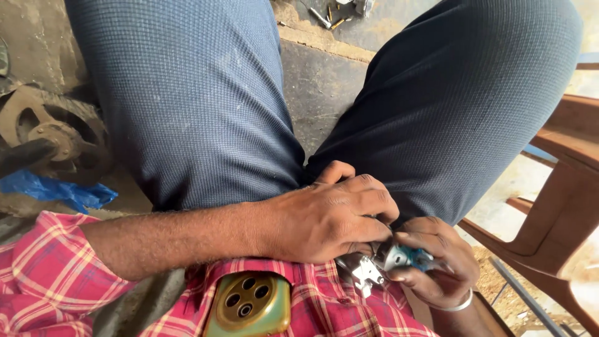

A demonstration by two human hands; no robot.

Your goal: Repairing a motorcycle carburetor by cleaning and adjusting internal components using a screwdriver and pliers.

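A green phone [251,304] is sitting in the shirt pocket, a rusty pulley wheel [53,134] and blue plastic bag [56,190] are lying on the floor, and a brown chair [561,206] is standing alongside.

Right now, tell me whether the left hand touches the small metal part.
Touching. The head view shows the left hand lying over the small metal part, fingers closed on its top, no gap showing.

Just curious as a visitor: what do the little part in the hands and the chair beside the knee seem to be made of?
The small part looks like bare silvery metal, bright and glinting, with a blue piece that may be plastic. The chair looks like moulded brown plastic: smooth, with a dull sheen.
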